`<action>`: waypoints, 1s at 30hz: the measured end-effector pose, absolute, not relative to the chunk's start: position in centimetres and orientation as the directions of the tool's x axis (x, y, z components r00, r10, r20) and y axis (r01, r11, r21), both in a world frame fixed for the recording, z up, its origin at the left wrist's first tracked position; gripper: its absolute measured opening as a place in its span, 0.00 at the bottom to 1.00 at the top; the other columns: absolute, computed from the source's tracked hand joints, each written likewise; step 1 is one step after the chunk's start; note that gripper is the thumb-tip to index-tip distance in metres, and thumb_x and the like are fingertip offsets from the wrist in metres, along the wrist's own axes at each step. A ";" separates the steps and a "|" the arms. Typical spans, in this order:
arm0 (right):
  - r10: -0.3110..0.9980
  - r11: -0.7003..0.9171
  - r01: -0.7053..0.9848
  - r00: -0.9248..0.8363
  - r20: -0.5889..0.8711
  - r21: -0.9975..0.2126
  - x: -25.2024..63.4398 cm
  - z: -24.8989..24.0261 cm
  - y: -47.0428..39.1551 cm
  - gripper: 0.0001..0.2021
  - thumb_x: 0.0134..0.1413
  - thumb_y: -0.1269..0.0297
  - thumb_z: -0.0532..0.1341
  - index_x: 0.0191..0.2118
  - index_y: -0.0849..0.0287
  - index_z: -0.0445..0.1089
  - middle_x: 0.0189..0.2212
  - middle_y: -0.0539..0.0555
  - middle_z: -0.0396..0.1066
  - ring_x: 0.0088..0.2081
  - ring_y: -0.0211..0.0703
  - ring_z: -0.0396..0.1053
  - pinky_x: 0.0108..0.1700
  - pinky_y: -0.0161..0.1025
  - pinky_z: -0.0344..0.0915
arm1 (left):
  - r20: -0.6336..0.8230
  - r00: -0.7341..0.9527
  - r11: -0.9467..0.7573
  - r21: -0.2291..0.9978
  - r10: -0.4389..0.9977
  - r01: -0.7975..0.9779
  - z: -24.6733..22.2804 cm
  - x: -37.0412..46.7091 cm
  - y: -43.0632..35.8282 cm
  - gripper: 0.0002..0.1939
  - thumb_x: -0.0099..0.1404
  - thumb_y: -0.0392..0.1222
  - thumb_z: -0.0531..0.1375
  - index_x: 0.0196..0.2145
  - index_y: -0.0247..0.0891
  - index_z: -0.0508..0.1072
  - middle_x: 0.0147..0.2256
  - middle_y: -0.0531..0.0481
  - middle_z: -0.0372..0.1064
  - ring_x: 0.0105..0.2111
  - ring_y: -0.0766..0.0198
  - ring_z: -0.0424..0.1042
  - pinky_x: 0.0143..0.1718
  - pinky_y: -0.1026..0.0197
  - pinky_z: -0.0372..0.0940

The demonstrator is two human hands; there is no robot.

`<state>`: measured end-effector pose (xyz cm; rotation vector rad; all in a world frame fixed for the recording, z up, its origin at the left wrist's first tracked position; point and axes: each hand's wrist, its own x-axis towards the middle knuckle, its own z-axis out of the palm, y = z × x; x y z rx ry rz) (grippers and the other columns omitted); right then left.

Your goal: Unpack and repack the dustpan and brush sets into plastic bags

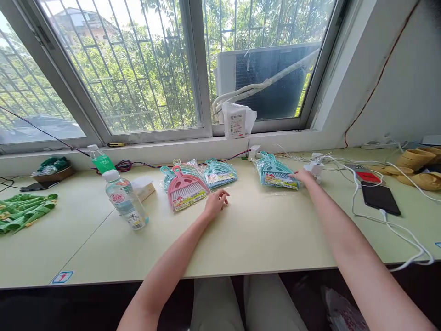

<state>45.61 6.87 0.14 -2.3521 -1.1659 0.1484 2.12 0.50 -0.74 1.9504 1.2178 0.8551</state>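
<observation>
My right hand (302,176) pinches the right edge of a teal dustpan-and-brush set (275,172) in clear packaging, toward the right of the table. My left hand (217,203) rests on the table with fingers loosely curled and apart, holding nothing. Just left of it lies a pink packaged dustpan set (186,187), overlapping a teal one behind it. Another teal set (219,174) lies flat behind my left hand, between the pink set and the one at my right hand.
Bottles (126,200) stand on the left, near green items (27,211). White cables and a black phone (381,198) lie on the right, with brown objects (418,168) beyond. A white package (237,120) stands on the sill.
</observation>
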 end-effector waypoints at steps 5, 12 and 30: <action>0.773 -0.463 0.678 0.624 0.116 -0.571 45.4 1.5 5.0 0.16 0.57 0.60 0.59 0.46 0.63 0.75 0.47 0.70 0.74 0.51 0.62 0.70 0.49 0.49 0.64 | 0.170 0.358 -0.331 0.828 0.918 0.453 -0.8 2.3 0.5 0.15 0.68 0.47 0.50 0.38 0.39 0.73 0.30 0.52 0.74 0.16 0.73 0.64 0.24 0.67 0.62; 0.783 0.047 0.644 0.451 0.428 -0.764 35.4 4.7 3.8 0.12 0.55 0.57 0.60 0.40 0.57 0.74 0.30 0.55 0.75 0.34 0.49 0.70 0.42 0.42 0.63 | 0.063 0.403 -0.076 0.997 0.913 0.017 0.3 2.4 1.2 0.26 0.65 0.58 0.55 0.55 0.40 0.63 0.52 0.39 0.70 0.40 0.60 0.76 0.31 0.62 0.71; 0.941 0.176 0.347 0.215 0.260 -0.921 23.9 -1.4 0.1 0.32 0.37 0.42 0.70 0.45 0.55 0.64 0.44 0.58 0.70 0.39 0.48 0.69 0.43 0.45 0.65 | 0.042 0.124 0.005 0.935 0.991 -0.355 0.6 -0.2 2.8 0.30 0.56 0.46 0.69 0.55 0.43 0.66 0.42 0.49 0.76 0.41 0.60 0.76 0.43 0.57 0.72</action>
